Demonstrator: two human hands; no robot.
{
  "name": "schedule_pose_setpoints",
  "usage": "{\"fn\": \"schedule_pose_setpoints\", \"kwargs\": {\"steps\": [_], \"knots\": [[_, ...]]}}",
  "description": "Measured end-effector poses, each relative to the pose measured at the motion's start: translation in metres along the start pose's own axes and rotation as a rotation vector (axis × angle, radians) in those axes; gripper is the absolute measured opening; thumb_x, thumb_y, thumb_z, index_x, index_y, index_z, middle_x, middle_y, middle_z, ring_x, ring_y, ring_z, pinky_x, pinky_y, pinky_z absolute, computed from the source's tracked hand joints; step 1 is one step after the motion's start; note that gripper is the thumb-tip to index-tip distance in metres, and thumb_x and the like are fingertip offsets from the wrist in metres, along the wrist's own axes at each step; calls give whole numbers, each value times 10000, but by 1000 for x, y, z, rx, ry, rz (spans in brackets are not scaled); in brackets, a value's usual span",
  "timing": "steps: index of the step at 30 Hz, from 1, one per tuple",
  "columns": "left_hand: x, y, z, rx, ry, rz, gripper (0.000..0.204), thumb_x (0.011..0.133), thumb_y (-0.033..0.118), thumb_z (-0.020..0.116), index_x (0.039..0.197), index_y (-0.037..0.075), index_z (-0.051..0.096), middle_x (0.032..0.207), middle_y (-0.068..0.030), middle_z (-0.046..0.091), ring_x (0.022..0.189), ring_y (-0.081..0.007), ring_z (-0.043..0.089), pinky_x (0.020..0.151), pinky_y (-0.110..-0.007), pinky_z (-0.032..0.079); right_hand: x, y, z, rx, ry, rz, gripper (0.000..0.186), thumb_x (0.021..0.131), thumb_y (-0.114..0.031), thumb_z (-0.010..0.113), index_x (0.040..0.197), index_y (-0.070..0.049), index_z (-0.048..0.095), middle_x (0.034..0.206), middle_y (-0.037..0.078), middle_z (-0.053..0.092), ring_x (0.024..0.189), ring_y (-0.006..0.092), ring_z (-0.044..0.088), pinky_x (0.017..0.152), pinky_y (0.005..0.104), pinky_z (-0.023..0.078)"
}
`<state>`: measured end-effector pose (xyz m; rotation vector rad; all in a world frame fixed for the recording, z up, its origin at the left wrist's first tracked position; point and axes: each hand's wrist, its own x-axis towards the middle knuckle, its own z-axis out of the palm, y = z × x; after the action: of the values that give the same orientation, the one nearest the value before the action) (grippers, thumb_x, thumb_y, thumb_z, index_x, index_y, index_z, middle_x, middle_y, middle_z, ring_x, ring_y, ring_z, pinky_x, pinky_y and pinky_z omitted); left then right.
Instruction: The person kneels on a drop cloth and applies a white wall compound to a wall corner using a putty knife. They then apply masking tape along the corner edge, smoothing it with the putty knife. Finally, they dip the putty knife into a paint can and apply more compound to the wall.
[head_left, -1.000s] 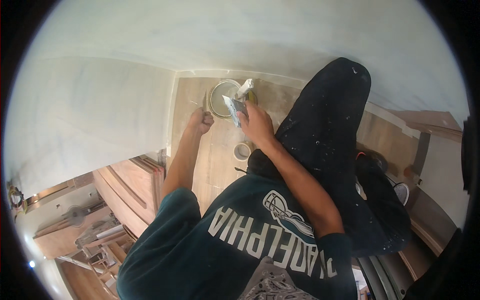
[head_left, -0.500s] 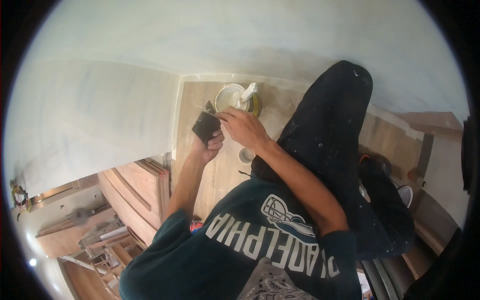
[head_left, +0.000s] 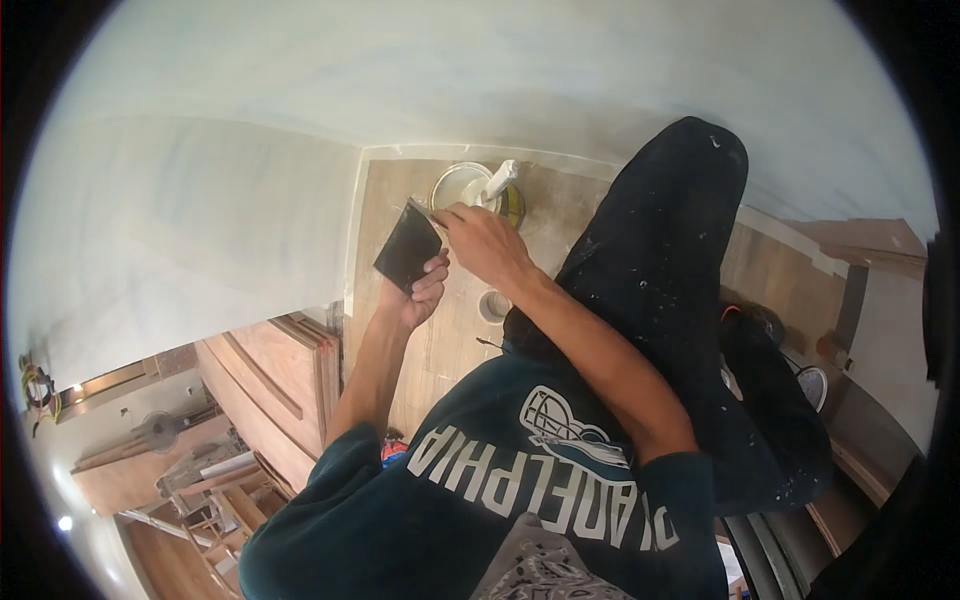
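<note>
My left hand (head_left: 425,293) grips a dark, flat, four-sided sheet that looks like sandpaper (head_left: 410,248), its thumb and fingers round the lower right edge. My right hand (head_left: 482,238) reaches across from the right, its fingertips pinched at the sheet's upper right edge. Just beyond my right hand stands an open bucket (head_left: 440,187) with whitish stuff inside. A white-smeared handle (head_left: 502,178) leans out over the bucket's right side. On the floor below my right wrist lies a small ring, like a roll of tape (head_left: 493,307).
Pale walls (head_left: 230,220) meet in a corner beyond the bucket, above the wood-look floor (head_left: 425,350). My bent knee (head_left: 690,160) in dark trousers rises at right. Wooden panels (head_left: 275,375) lean at left, with boards and scraps (head_left: 215,490) behind them.
The sheet has turned and now shows a wider flat face; the raised flap at its top no longer shows. My right hand has shifted slightly up and to the left.
</note>
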<state>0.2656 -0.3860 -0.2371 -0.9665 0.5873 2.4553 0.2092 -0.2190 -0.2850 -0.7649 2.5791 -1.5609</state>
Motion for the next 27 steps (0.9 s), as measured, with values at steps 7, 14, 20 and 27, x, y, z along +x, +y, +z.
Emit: {"fn": "schedule_pose_setpoints", "kwargs": {"steps": [7,14,20,27], "knots": [[-3,6,-62,14,265,344,418,1012,505,553,897,105,511,681,17,378,497,-90,342,408,-233,265,-3,29,22,414,263,342,385,916,-190,717,1223,10,597,1027,149,682,846,288,680,705,403,547],[37,-5,-80,326,422,573,429,972,555,614,960,133,542,777,15,492,629,-117,462,533,-281,376,-24,64,23,1965,-430,898,320,956,-219,720,1191,-44,592,929,8,624,694,79,563,574,222,451],[50,-44,-26,525,205,675,468,1032,429,580,1290,39,557,1121,-47,640,995,-165,610,874,-356,499,-30,60,22,1503,-132,1006,351,939,-201,737,1194,-9,591,942,46,647,682,116,580,494,239,465],[50,27,-73,743,508,958,401,1038,264,583,1328,-8,528,1170,-98,641,1057,-192,622,926,-363,513,-37,43,18,652,256,753,412,911,-205,730,1263,-63,570,1020,67,678,835,236,681,687,388,559]]}}
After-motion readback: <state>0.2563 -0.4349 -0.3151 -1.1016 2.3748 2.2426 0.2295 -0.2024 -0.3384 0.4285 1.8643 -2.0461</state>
